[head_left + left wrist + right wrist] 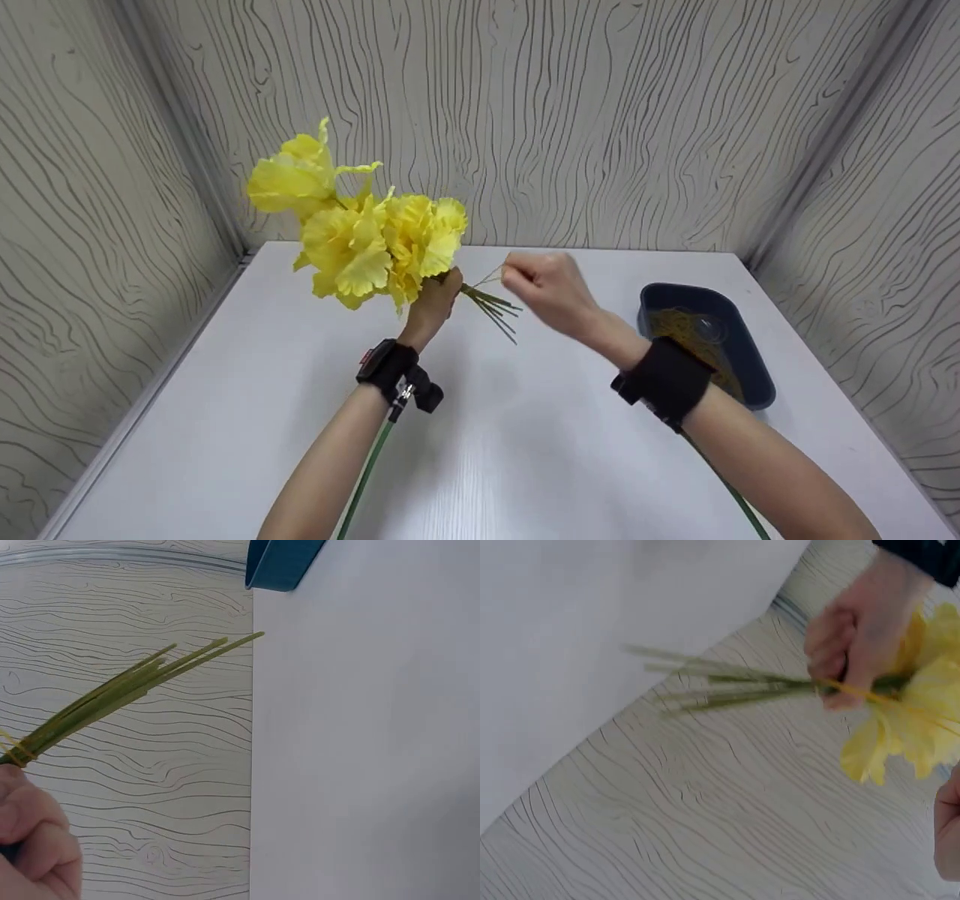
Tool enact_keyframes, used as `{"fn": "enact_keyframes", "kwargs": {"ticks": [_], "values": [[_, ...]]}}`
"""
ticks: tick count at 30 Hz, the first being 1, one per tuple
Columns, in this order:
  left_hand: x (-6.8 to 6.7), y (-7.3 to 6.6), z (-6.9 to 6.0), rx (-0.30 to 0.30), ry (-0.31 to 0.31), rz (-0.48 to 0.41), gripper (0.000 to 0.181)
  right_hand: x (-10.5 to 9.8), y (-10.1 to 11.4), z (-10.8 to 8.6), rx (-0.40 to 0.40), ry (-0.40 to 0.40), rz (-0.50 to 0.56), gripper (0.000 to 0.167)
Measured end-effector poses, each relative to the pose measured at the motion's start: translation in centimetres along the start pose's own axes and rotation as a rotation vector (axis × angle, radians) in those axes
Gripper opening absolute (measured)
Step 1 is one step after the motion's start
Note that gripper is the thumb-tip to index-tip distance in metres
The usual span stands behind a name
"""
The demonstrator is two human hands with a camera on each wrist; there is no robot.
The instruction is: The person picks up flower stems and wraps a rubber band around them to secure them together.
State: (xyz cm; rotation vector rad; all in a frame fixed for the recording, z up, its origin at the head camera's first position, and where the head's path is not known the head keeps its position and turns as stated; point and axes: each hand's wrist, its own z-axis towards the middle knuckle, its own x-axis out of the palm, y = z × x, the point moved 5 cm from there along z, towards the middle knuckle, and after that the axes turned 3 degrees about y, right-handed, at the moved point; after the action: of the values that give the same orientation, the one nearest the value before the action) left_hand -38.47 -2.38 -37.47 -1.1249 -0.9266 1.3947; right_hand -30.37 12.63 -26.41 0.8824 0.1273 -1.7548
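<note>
My left hand (435, 304) grips a bunch of yellow artificial-looking flowers (352, 251) by the stems, just below the blooms. The green stem ends (495, 309) fan out to the right, above the table. Around the stems, close to the left fingers, runs a thin yellow rubber band (16, 746). It is stretched away to my right hand (551, 291), whose curled fingers pinch its far end. In the right wrist view the stretched band (889, 700) crosses in front of the left hand (855, 637), and only part of the right hand (948, 832) shows.
At the right of the white table (465, 465) stands a dark blue tub (756, 375) holding a heap of yellow rubber bands (686, 334). The right forearm partly covers it. Wood-patterned panels (525, 127) enclose the table at the back and both sides. Green cables (366, 476) run from the wristbands.
</note>
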Motion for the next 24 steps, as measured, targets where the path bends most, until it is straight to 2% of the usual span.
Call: {"fn": "enact_keyframes", "kwargs": {"ticks": [3, 6, 11, 14, 16, 19, 22, 24], "values": [[-0.2, 0.2, -0.7, -0.007, 0.064, 0.022, 0.040, -2.4, -0.6, 1.0, -0.012, -0.085, -0.060, 0.026], [-0.2, 0.1, -1.4, -0.016, 0.154, 0.057, 0.041, -4.3, -1.8, 1.3, 0.003, -0.126, -0.130, 0.026], [-0.1, 0.1, -2.1, -0.073, 0.292, -0.001, 0.039, -6.3, -4.2, 1.0, 0.075, -0.173, -0.240, 0.027], [0.3, -0.1, -2.8, -0.100, 0.407, -0.038, 0.039, -6.9, -5.8, 0.7, 0.136, -0.175, -0.268, 0.027], [0.8, -0.4, -3.3, -0.108, 0.499, -0.074, 0.038, -7.1, -6.8, 0.5, 0.181, -0.167, -0.267, 0.028], [1.7, -1.6, -4.2, -0.074, 0.617, -0.161, 0.037, -7.2, -8.3, 0.0, 0.250, -0.158, -0.252, 0.029], [2.5, -3.0, -5.2, -0.062, 0.701, -0.280, 0.039, -6.7, -9.5, -0.7, 0.314, -0.141, -0.224, 0.030], [3.0, -3.9, -5.8, -0.076, 0.734, -0.352, 0.040, -6.0, -10.2, -1.3, 0.340, -0.122, -0.215, 0.030]]}}
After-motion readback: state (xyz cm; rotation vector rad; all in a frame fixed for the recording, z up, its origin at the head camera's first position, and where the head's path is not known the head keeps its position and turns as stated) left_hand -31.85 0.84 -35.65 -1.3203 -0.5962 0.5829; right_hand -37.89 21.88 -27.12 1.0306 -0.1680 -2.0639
